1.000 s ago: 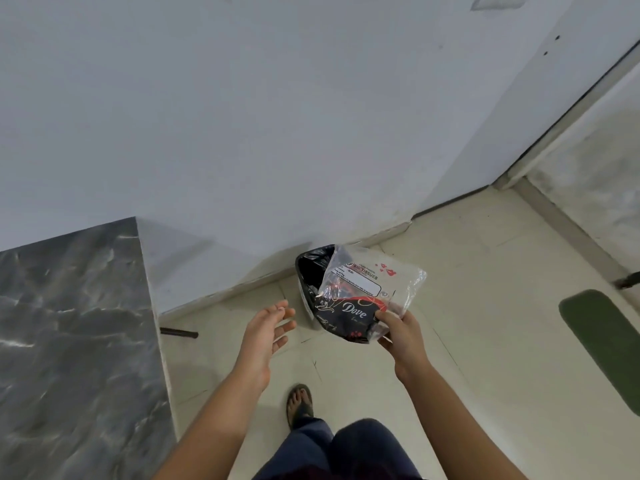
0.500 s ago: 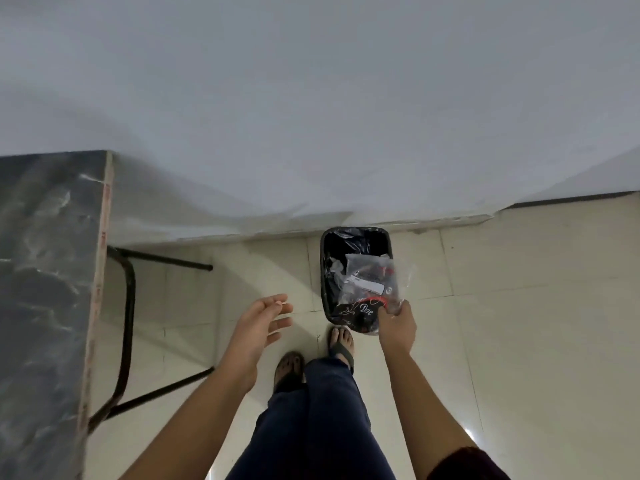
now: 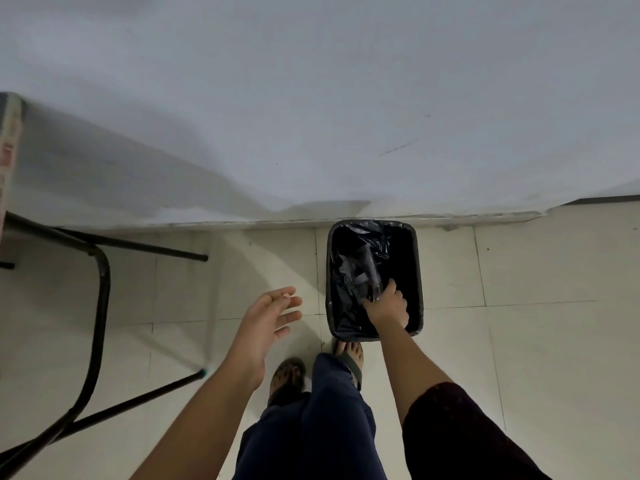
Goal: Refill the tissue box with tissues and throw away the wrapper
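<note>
We saw the right hand [image 3: 388,308] inside the trash bin [image 3: 417,271], its fingers pinching the clear wrapper [image 3: 363,275], which lay low against the black bag lining. The left hand [image 3: 268,318] hung open and empty above the floor [image 3: 536,341]. The bin stood against the wall [image 3: 311,98], the table [image 3: 10,140] well to the left.

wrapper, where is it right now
In the head view the wrapper is down inside the black-lined bin by the wall, right of centre, pinched by the right hand.
</note>
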